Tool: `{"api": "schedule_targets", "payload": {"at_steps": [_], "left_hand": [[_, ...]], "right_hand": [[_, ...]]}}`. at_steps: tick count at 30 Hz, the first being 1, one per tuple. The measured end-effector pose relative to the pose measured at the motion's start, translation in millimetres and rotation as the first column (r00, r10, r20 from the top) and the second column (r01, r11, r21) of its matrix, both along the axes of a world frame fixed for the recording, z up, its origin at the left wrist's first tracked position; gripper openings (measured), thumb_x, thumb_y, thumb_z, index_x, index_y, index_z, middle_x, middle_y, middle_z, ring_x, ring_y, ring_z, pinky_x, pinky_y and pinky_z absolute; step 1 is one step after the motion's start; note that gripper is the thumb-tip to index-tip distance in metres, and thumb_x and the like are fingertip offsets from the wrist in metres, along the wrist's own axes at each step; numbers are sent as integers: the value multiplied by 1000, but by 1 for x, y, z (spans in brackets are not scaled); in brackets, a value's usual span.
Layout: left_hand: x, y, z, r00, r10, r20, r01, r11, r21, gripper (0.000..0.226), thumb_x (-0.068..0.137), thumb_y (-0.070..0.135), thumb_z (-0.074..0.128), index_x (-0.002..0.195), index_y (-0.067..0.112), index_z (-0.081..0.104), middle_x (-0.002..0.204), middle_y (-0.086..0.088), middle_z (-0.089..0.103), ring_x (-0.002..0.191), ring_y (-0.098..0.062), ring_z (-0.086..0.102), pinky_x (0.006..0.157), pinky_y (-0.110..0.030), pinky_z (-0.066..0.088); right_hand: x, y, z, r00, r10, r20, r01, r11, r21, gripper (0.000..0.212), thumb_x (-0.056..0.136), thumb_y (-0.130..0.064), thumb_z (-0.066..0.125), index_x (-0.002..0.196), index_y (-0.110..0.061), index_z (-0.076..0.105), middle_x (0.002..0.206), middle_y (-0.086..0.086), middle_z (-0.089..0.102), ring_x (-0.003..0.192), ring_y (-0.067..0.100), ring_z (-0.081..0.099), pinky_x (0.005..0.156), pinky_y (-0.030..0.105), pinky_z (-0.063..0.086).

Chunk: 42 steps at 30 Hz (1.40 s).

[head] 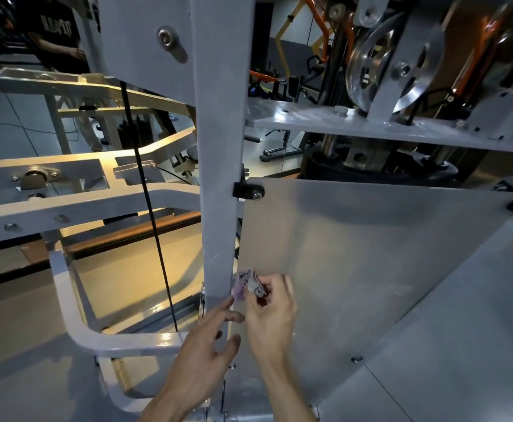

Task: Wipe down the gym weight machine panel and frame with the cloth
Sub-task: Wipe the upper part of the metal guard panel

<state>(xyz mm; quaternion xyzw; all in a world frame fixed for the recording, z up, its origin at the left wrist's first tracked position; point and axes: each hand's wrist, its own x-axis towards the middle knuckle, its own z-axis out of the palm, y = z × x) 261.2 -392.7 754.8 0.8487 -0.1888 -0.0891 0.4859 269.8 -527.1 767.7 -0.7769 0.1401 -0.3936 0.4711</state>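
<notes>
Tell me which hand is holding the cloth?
The right hand grips the bunched cloth by the panel; the left hand is open, holding nothing.

My only view comes from the head camera, wide-angle, looking forward and steeply down, very close to the grey upright post (218, 178) and the metal panel (355, 254) beside it.

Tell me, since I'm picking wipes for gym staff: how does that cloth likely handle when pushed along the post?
The cloth looks soft and floppy: it is bunched in the right hand. Probably light, since the fingers alone hold it. Its loose edge by the post may fold over when pushed.
</notes>
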Motion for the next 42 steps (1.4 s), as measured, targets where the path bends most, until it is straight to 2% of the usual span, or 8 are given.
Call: {"api": "schedule_targets", "payload": {"at_steps": [4, 11, 19, 23, 30, 34, 37, 42], "left_hand": [[2, -5, -2, 1000, 4, -4, -4, 1000, 13, 58, 97, 24, 65, 106, 77, 44, 149, 38, 36, 134, 8, 42, 105, -17, 40], [3, -10, -4, 1000, -1, 9, 1, 1000, 15, 38, 94, 19, 68, 104, 54, 58, 150, 39, 36, 137, 11, 39, 111, -23, 40], [0, -10, -4, 1000, 7, -24, -7, 1000, -3, 40, 95, 16, 68, 104, 54, 58, 150, 41, 28, 142, 5, 33, 118, -30, 36], [-2, -10, -4, 999, 7, -40, -7, 1000, 3, 36, 95, 17, 69, 104, 51, 60, 155, 36, 28, 145, 4, 31, 120, -34, 35], [0, -11, -1, 1000, -3, -21, 3, 1000, -3, 36, 94, 16, 69, 105, 49, 62, 155, 33, 33, 143, 7, 34, 116, -28, 37], [0, -11, 2, 1000, 4, -20, -4, 1000, 23, 35, 95, 19, 68, 104, 52, 59, 156, 31, 32, 143, 4, 34, 117, -29, 37], [-3, -12, 5, 1000, 0, -19, 0, 999, 48, 30, 96, 20, 67, 104, 48, 59, 156, 32, 27, 142, 4, 30, 117, -25, 29], [-5, -14, 7, 1000, 13, -25, -12, 997, 73, 31, 97, 18, 66, 105, 47, 59, 153, 33, 25, 140, 4, 30, 118, -26, 29]], "right_hand": [[4, 1, 20, 998, 35, 47, -33, 998, -55, 21, 80, 0, 78, 85, -13, 63, 91, -12, 51, 77, -1, 58, 67, 3, 39], [-4, -6, -9, 999, 47, 0, -47, 998, -35, 26, 80, 7, 76, 87, -15, 63, 90, -10, 52, 76, -7, 60, 68, 0, 40], [-19, -76, -5, 975, -218, 30, 215, 974, 72, 21, 83, -1, 78, 84, -17, 66, 89, -10, 58, 71, 3, 65, 68, 24, 55], [-19, -79, -8, 955, -296, 31, 293, 953, 80, 22, 85, -2, 76, 83, -19, 63, 89, -13, 54, 73, 6, 61, 67, 29, 51], [-3, 2, -18, 999, 45, -19, -46, 997, -60, 29, 79, 4, 70, 93, -20, 65, 99, -13, 54, 86, 3, 63, 77, 12, 47], [-2, -12, -17, 997, 72, -19, -72, 997, -30, 31, 79, 7, 72, 92, -20, 66, 96, -13, 56, 82, 1, 66, 74, 9, 48], [-9, -49, -17, 999, -47, 4, 47, 999, 27, 21, 86, -3, 76, 89, -22, 68, 93, -13, 59, 75, 5, 69, 67, 25, 57], [-23, -111, -21, 944, -331, 10, 328, 938, 108, 14, 89, -19, 79, 89, -23, 65, 89, -4, 61, 75, 14, 67, 70, 33, 55]]}}
